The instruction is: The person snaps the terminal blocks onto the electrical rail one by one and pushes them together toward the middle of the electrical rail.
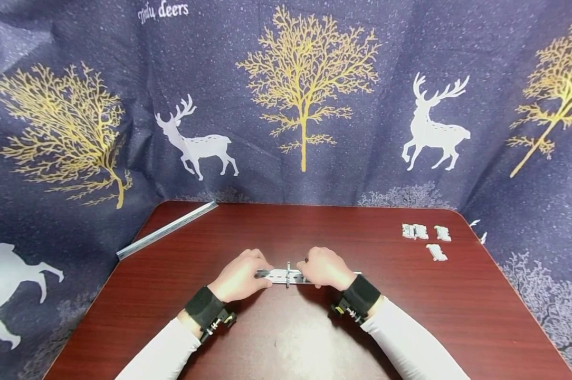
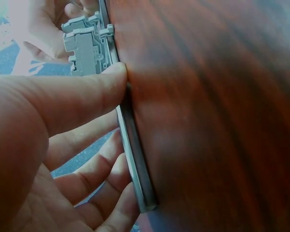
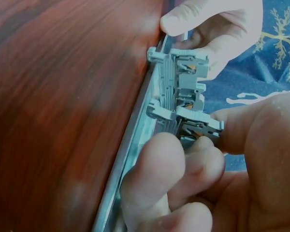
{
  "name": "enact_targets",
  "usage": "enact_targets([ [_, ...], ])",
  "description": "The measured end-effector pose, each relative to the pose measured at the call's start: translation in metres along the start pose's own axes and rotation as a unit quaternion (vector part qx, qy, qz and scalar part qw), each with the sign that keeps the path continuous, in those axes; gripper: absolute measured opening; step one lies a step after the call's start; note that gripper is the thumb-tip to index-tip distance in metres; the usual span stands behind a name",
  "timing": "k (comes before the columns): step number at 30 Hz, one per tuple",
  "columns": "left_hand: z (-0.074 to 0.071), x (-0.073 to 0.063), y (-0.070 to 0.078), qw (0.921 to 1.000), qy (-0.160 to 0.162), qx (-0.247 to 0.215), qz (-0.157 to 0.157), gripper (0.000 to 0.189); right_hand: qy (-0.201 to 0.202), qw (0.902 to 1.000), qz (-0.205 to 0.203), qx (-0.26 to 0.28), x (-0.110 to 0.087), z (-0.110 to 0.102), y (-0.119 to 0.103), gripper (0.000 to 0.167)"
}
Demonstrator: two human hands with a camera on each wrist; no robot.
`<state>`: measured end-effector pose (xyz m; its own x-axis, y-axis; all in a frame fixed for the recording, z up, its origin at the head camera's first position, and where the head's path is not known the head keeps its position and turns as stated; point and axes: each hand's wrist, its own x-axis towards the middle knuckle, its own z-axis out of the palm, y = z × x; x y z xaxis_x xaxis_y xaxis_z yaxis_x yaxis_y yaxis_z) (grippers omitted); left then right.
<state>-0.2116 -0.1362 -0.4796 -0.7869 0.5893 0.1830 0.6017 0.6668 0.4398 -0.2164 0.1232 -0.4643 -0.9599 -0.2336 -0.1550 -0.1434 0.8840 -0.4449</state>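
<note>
A short slotted metal DIN rail (image 1: pixel 277 276) lies across the middle of the table. My left hand (image 1: pixel 240 274) grips its left end, the thumb (image 2: pixel 94 94) along one edge and the fingers beneath the other side. One grey terminal block (image 1: pixel 288 275) stands crosswise on the rail between my hands; its side faces the left wrist camera. Close beside it, a second terminal block (image 3: pixel 200 123) is pinched between the thumb and fingers of my right hand (image 1: pixel 325 266), its foot right at the rail. From the head view, the right hand hides this second block.
Several loose terminal blocks (image 1: pixel 437 252) lie at the back right of the table (image 1: pixel 409 316). A longer slotted rail (image 1: pixel 167 230) lies diagonally along the left edge. Behind the table hangs a dark blue cloth (image 1: pixel 343 158) printed with deer and trees.
</note>
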Motion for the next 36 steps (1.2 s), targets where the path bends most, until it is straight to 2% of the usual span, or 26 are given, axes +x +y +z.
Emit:
enact_targets([
  [23,-0.0032,-0.0003,0.0053,1.0000,-0.003,0.002,-0.007,0.024,-0.023,0.9996,-0.014,0.000,-0.0053,0.0017,-0.0022,0.042],
  [30,-0.0016,-0.0006,0.0041,1.0000,0.003,-0.002,-0.006,0.024,0.005,0.9985,-0.032,-0.044,-0.0063,0.0046,-0.0033,0.043],
  [36,0.0032,0.0005,0.0001,0.9999,0.004,0.009,-0.009,0.024,0.010,0.9979,-0.029,-0.056,-0.0067,0.0063,-0.0046,0.043],
])
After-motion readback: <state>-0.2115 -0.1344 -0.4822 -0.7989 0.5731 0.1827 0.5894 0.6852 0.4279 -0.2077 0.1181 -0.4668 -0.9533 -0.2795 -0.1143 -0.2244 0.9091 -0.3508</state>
